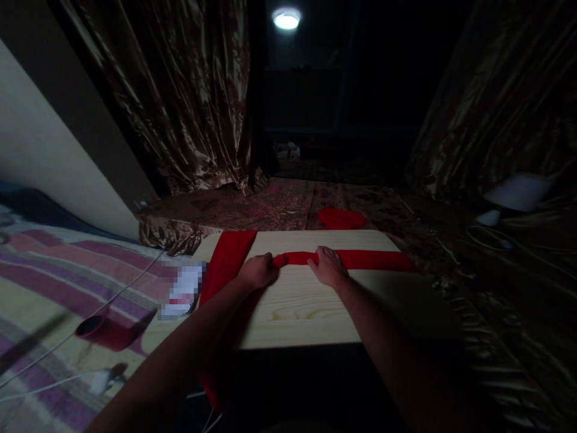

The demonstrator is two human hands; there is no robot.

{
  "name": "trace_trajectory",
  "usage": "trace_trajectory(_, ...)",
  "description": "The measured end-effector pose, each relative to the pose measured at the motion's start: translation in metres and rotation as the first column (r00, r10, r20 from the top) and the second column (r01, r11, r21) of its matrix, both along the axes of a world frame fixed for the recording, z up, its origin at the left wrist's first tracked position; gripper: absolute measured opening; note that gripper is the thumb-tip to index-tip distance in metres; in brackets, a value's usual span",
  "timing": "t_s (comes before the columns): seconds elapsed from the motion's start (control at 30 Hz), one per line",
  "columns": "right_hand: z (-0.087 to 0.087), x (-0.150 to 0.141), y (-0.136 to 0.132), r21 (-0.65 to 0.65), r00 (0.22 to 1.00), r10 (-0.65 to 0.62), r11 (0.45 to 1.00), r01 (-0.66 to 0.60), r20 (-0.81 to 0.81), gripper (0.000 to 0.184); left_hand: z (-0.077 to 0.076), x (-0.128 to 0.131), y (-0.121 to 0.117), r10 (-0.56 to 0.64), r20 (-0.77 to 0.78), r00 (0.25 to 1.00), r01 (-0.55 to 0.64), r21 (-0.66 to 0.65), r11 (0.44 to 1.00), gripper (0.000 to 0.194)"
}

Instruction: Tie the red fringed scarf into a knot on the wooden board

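Closed around a narrow, bunched part of a red cloth strip point(303, 258) is my left hand point(260, 270), a short twisted bit showing at its fingers. A little to the right my right hand point(329, 266) grips the same strip, thumb on the near side. Between both hands the cloth runs straight. Past my right hand it widens and lies flat toward the right side of the pale wooden table point(311, 304). Another red cloth band point(232, 249) crosses the table's left part, passes beneath my left forearm and hangs over the near edge. Whether both bands are one piece I cannot tell.
A pixelated white item point(183, 291) lies at the table's left side. On the striped bedspread point(40, 300) are a red cylindrical object point(106, 334), a white plug point(101, 380) and cables. Another red cloth point(341, 218) lies beyond the table. Patterned curtains point(202, 96) hang behind.
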State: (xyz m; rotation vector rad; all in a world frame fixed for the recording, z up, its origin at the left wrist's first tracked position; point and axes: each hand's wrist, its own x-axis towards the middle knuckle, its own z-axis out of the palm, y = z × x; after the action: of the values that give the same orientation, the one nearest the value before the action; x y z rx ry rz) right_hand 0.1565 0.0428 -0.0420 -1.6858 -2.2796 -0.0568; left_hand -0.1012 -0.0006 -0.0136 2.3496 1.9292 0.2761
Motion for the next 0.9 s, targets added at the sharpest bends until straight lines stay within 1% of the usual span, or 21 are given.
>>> trace_trajectory(0.07,0.001,0.001,-0.001,0.012,1.000,-0.030,0.999,0.030,0.005,0.034,0.008,0.009,-0.003,0.083,0.039,0.996,-0.079,-0.104,0.992,0.038)
trace_trajectory(0.1,0.002,0.002,-0.001,0.019,0.999,-0.047,0.999,0.047,0.005,0.032,0.012,0.012,-0.005,0.098,0.079,0.992,-0.085,-0.150,0.985,0.039)
trace_trajectory(0.13,0.002,0.002,-0.002,0.024,0.998,-0.069,0.997,0.069,0.003,0.031,0.016,0.015,-0.008,0.097,0.122,0.988,-0.073,-0.189,0.979,0.041)
trace_trajectory(0.2,0.003,0.004,-0.003,0.033,0.992,-0.126,0.991,0.126,-0.006,0.029,0.023,0.018,-0.017,0.080,0.235,0.969,-0.008,-0.294,0.956,0.040)
trace_trajectory(0.27,0.005,0.004,-0.004,0.045,0.983,-0.180,0.983,0.181,-0.025,0.027,0.030,0.017,-0.032,0.067,0.351,0.934,0.086,-0.404,0.911,0.035)
trace_trajectory(0.33,0.006,0.005,-0.005,0.061,0.975,-0.214,0.974,0.217,-0.056,0.028,0.037,0.014,-0.053,0.096,0.502,0.860,0.201,-0.505,0.839,0.029)
trace_trajectory(0.37,0.007,0.005,-0.005,0.068,0.972,-0.225,0.971,0.230,-0.072,0.029,0.040,0.011,-0.065,0.147,0.614,0.775,0.282,-0.546,0.789,0.029)
trace_trajectory(0.4,0.007,0.005,-0.005,0.071,0.968,-0.234,0.968,0.240,-0.086,0.029,0.043,0.007,-0.078,0.225,0.707,0.671,0.375,-0.585,0.719,0.031)
trace_trajectory(0.43,0.007,0.005,-0.006,0.073,0.965,-0.243,0.965,0.250,-0.097,0.029,0.046,0.002,-0.091,0.288,0.756,0.587,0.449,-0.600,0.662,0.034)
trace_trajectory(0.47,0.007,0.004,-0.005,0.074,0.962,-0.251,0.963,0.259,-0.105,0.028,0.048,-0.003,-0.103,0.328,0.782,0.530,0.490,-0.599,0.634,0.035)
trace_trajectory(0.5,0.006,0.005,-0.005,0.074,0.960,-0.255,0.962,0.264,-0.112,0.027,0.050,-0.010,-0.113,0.342,0.794,0.502,0.526,-0.595,0.608,0.036)
trace_trajectory(0.57,0.004,0.005,-0.003,0.075,0.955,-0.265,0.958,0.276,-0.133,0.026,0.051,-0.025,-0.128,0.350,0.807,0.476,0.581,-0.587,0.564,0.037)
trace_trajectory(0.6,0.003,0.006,-0.001,0.071,0.948,-0.279,0.954,0.292,-0.151,0.026,0.051,-0.033,-0.132,0.358,0.812,0.461,0.596,-0.582,0.553,0.035)
trace_trajectory(0.67,0.002,0.009,0.003,0.035,0.916,-0.343,0.933,0.358,-0.208,0.028,0.049,-0.048,-0.135,0.353,0.832,0.428,0.621,-0.554,0.554,0.033)
trace_trajectory(0.77,0.005,0.018,0.013,-0.071,0.823,-0.471,0.877,0.474,-0.317,0.031,0.050,-0.062,-0.134,0.330,0.882,0.337,0.664,-0.471,0.581,0.040)
trace_trajectory(0.83,0.010,0.031,0.020,-0.146,0.761,-0.529,0.845,0.515,-0.376,0.033,0.057,-0.064,-0.132,0.315,0.912,0.264,0.691,-0.407,0.598,0.046)
trace_trajectory(0.9,0.019,0.049,0.028,-0.208,0.711,-0.574,0.815,0.540,-0.406,0.036,0.069,-0.061,-0.129,0.303,0.937,0.173,0.693,-0.335,0.639,0.050)
